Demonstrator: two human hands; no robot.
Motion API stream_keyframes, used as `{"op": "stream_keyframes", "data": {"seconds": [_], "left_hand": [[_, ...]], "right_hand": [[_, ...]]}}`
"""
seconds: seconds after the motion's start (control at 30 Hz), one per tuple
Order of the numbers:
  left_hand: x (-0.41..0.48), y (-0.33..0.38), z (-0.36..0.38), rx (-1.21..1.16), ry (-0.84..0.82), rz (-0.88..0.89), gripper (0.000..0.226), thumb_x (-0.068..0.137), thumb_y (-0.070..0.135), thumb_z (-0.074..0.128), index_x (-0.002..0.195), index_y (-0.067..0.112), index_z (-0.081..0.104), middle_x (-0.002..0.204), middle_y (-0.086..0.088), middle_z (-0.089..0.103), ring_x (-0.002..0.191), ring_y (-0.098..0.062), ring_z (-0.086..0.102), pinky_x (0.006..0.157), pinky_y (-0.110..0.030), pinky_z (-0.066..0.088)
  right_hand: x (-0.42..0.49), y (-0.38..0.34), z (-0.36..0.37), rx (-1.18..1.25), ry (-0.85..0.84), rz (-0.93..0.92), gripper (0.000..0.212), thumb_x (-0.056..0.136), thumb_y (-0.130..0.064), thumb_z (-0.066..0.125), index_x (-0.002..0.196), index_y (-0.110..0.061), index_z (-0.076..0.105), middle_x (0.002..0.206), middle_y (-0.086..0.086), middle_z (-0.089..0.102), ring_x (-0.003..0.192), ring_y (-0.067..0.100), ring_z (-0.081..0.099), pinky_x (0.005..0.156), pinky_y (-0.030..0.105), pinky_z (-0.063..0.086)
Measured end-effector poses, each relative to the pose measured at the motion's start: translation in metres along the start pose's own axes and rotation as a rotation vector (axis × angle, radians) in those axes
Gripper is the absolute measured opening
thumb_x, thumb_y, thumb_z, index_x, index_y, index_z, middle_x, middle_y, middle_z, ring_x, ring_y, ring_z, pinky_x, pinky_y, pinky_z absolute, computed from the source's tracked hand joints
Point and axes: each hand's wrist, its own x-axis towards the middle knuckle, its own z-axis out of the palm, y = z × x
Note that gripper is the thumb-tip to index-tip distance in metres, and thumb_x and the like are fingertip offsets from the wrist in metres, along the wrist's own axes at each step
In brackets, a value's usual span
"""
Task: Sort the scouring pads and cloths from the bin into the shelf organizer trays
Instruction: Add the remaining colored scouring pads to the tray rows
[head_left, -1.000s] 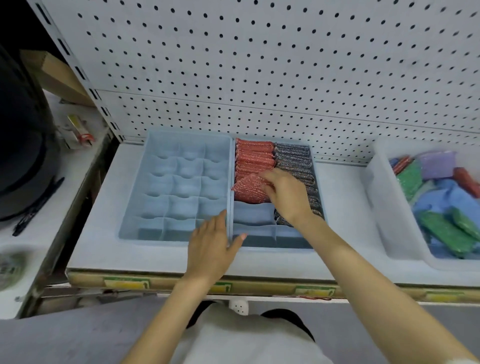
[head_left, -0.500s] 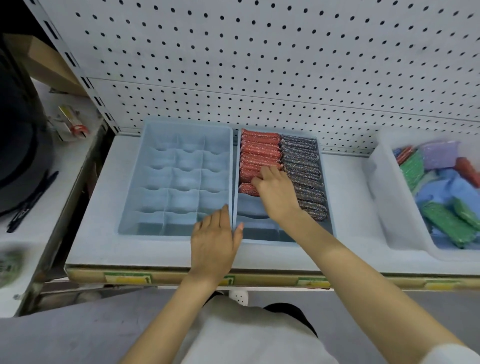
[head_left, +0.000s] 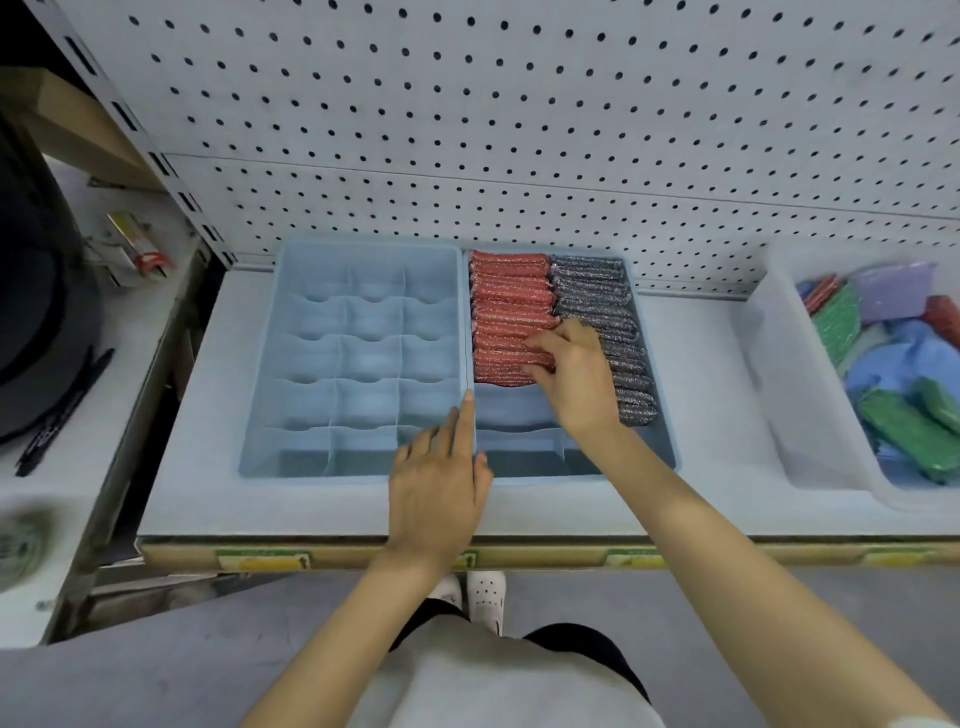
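The white shelf (head_left: 701, 364) before me carries a compartmented blue organizer tray (head_left: 262, 410), a second blue tray (head_left: 666, 441) seemingly touching it, and a translucent bin (head_left: 779, 395) farther right.

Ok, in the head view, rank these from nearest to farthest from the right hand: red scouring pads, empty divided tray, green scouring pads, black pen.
1. Red scouring pads: touched by the right hand, at its fingertips.
2. Empty divided tray: just to the left.
3. Green scouring pads: in the bin, right.
4. Black pen: far left.
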Motion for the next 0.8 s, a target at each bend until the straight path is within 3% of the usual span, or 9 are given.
{"op": "stream_keyframes", "data": {"seconds": [0.17,0.3,0.37,0.47,0.67,0.8], "left_hand": [[0.000,-0.001,-0.001,-0.008,-0.048,0.005,0.059,0.092,0.029,0.038,0.148,0.008,0.036,0.122,-0.009,0.067,0.094,-0.024,0.065,0.076,-0.038,0.053],[0.000,-0.001,-0.004,0.010,-0.072,0.014,0.058,0.094,0.032,0.034,0.149,0.012,0.035,0.128,-0.009,0.064,0.099,-0.024,0.065,0.079,-0.038,0.053],[-0.001,-0.002,-0.005,0.012,-0.084,0.018,0.057,0.095,0.033,0.034,0.148,0.012,0.036,0.128,-0.010,0.064,0.100,-0.024,0.066,0.079,-0.037,0.053],[0.000,-0.004,-0.004,0.004,-0.114,0.020,0.057,0.096,0.034,0.032,0.150,0.013,0.034,0.131,-0.010,0.062,0.104,-0.024,0.065,0.080,-0.037,0.053],[0.000,-0.003,-0.007,0.001,-0.186,0.000,0.059,0.098,0.040,0.025,0.152,0.017,0.027,0.136,-0.008,0.058,0.112,-0.025,0.062,0.086,-0.038,0.052],[0.005,0.000,-0.014,-0.099,-0.293,-0.081,0.058,0.101,0.052,0.010,0.155,0.030,0.007,0.159,-0.003,0.025,0.144,-0.022,0.028,0.114,-0.039,0.027]], "right_hand": [[0.009,0.002,-0.013,-0.071,-0.137,-0.083,0.032,0.085,-0.010,0.069,0.117,-0.007,0.067,0.109,0.011,0.056,0.108,0.028,0.051,0.082,0.042,0.052],[-0.014,0.004,-0.014,-0.228,0.052,-0.330,0.046,0.070,0.009,0.074,0.113,-0.007,0.070,0.111,0.013,0.065,0.098,0.033,0.060,0.074,0.041,0.058],[-0.031,0.003,-0.005,-0.262,0.050,-0.383,0.051,0.064,0.010,0.076,0.112,-0.006,0.070,0.113,0.012,0.066,0.100,0.032,0.062,0.076,0.038,0.058],[-0.036,0.003,0.006,-0.289,0.031,-0.359,0.043,0.067,0.006,0.077,0.109,-0.004,0.071,0.112,0.014,0.067,0.101,0.031,0.064,0.083,0.037,0.056],[-0.029,-0.006,-0.001,-0.160,0.015,-0.298,0.023,0.082,-0.002,0.068,0.104,-0.008,0.073,0.104,0.007,0.070,0.094,0.027,0.064,0.076,0.033,0.057],[-0.031,-0.006,-0.018,0.031,0.025,-0.185,0.026,0.094,-0.010,0.055,0.116,-0.009,0.068,0.119,0.006,0.065,0.109,0.024,0.060,0.090,0.035,0.052]]}}
